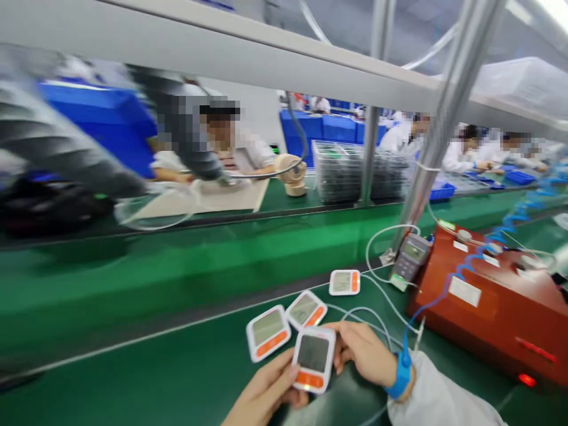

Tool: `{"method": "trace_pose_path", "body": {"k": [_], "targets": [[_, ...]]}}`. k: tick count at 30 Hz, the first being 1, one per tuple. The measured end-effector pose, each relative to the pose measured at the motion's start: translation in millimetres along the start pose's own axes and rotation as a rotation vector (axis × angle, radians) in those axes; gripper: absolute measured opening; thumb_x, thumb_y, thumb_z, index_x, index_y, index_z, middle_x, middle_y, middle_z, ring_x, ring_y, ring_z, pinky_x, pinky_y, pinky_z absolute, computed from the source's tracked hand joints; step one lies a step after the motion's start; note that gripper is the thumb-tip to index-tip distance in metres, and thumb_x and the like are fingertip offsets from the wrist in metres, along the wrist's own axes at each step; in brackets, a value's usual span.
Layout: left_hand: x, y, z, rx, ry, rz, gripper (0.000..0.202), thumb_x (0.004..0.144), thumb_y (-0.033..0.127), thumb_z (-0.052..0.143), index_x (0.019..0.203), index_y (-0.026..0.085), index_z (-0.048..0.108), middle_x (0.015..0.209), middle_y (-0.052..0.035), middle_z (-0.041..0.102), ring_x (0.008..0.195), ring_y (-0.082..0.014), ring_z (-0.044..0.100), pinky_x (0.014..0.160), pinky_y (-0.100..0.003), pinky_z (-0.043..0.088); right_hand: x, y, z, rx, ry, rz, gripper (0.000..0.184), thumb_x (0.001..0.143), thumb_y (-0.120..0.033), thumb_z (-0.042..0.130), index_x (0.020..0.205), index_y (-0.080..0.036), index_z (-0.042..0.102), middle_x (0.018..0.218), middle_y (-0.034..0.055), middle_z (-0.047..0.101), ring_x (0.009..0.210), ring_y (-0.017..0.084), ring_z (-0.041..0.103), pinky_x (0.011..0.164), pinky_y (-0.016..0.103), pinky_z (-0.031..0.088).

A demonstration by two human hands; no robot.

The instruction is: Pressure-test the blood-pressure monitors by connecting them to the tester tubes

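Observation:
Both my hands hold one white device (313,358) with a grey screen and an orange strip along its bottom edge. My left hand (266,393) grips its lower left corner, fingers closed on it. My right hand (364,352), with a blue wrist strap (402,374), pinches its right side. Three more white and orange devices lie on the green mat: one (267,332) just left, one (306,309) behind, one (345,282) farther back.
A red box (492,307) with labels, a coiled blue cord and white tubes sits at right, a grey handheld meter (410,255) beside it. A green conveyor belt (177,266) runs across. Beyond it are people in white coats, blue bins and a metal post (444,118).

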State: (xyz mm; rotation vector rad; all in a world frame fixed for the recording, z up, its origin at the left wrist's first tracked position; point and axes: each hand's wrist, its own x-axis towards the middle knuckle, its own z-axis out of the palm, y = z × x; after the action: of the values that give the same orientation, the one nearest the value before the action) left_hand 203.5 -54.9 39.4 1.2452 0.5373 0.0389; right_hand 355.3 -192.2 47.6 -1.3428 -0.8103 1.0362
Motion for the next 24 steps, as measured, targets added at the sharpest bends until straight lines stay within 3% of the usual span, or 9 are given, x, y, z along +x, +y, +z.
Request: {"method": "trace_pose_path", "body": {"k": [2,4,7,11,14,16,20,24], "targets": [[0,1,-1.1,-0.124,-0.020,0.014,0.061,0.067,0.064,0.078,0.099,0.013,0.071,0.074,-0.0086,0.068,0.059,-0.0154,0.057,0.057,-0.026,0.046,-2,-4,2,-0.112,-0.041,-0.055,0.050,0.094,-0.058,0.046,0.109,-0.016,0.069,0.076,0.0022,0.061,0.064,0.013,0.057,0.063,0.025,0.049],[0,-1,-1.8,-0.167,-0.063,0.043,0.059,0.068,0.060,0.080,0.103,0.013,0.070,0.076,-0.0081,0.067,0.059,-0.0138,0.057,0.056,-0.023,0.045,-3,-4,4,-0.308,-0.016,-0.114,0.035,0.094,-0.045,0.050,0.093,-0.017,0.071,0.075,0.0019,0.063,0.065,0.013,0.057,0.063,0.024,0.047],[0,-4,-2.9,-0.135,-0.151,0.097,0.060,0.066,0.055,0.083,0.107,0.014,0.067,0.074,-0.0050,0.065,0.060,-0.0126,0.056,0.053,-0.021,0.042,-5,1,7,-0.568,0.025,-0.144,0.031,0.094,-0.027,0.047,0.073,-0.016,0.068,0.064,0.0007,0.062,0.059,0.012,0.055,0.059,0.021,0.041],[0,0,-13.0,-0.105,-0.140,0.131,0.059,0.066,0.049,0.085,0.109,0.014,0.065,0.072,-0.0021,0.064,0.059,-0.0116,0.054,0.053,-0.020,0.041,-10,-2,10,-0.916,-0.049,-0.068,0.027,0.084,-0.011,0.049,0.069,-0.017,0.071,0.064,0.0018,0.067,0.058,0.014,0.061,0.061,0.022,0.042],[-2,12,-32.5,-0.095,0.046,0.188,0.059,0.067,0.047,0.084,0.110,0.013,0.064,0.074,-0.0025,0.065,0.059,-0.0115,0.053,0.053,-0.021,0.041,-8,-22,11,-1.047,-0.250,-0.096,0.020,0.082,-0.021,0.062,0.095,-0.022,0.077,0.091,0.0046,0.075,0.085,0.021,0.070,0.080,0.026,0.049],[-4,21,-49.5,-0.083,0.206,0.224,0.057,0.066,0.046,0.083,0.107,0.012,0.063,0.073,-0.0025,0.065,0.058,-0.0112,0.053,0.053,-0.021,0.041,2,-41,12,-1.071,-0.317,-0.149,0.038,0.081,-0.030,0.068,0.118,-0.025,0.070,0.117,0.0059,0.070,0.103,0.024,0.067,0.091,0.029,0.049],[-7,28,-80.8,-0.051,0.477,0.229,0.058,0.060,0.047,0.084,0.101,0.011,0.063,0.073,-0.0024,0.067,0.058,-0.0121,0.056,0.057,-0.023,0.046,43,-58,17,-1.244,-0.122,-0.173,0.051,0.083,-0.023,0.065,0.134,-0.022,0.059,0.135,0.0103,0.059,0.116,0.026,0.060,0.100,0.037,0.047],[-10,25,-96.3,-0.015,0.662,0.189,0.066,0.054,0.046,0.084,0.104,0.010,0.060,0.075,-0.0052,0.070,0.061,-0.0143,0.061,0.061,-0.025,0.050,73,-34,27,-1.328,-0.016,-0.139,0.081,0.076,-0.025,0.076,0.149,-0.015,0.041,0.153,0.0205,0.037,0.137,0.035,0.041,0.111,0.047,0.037]]}}
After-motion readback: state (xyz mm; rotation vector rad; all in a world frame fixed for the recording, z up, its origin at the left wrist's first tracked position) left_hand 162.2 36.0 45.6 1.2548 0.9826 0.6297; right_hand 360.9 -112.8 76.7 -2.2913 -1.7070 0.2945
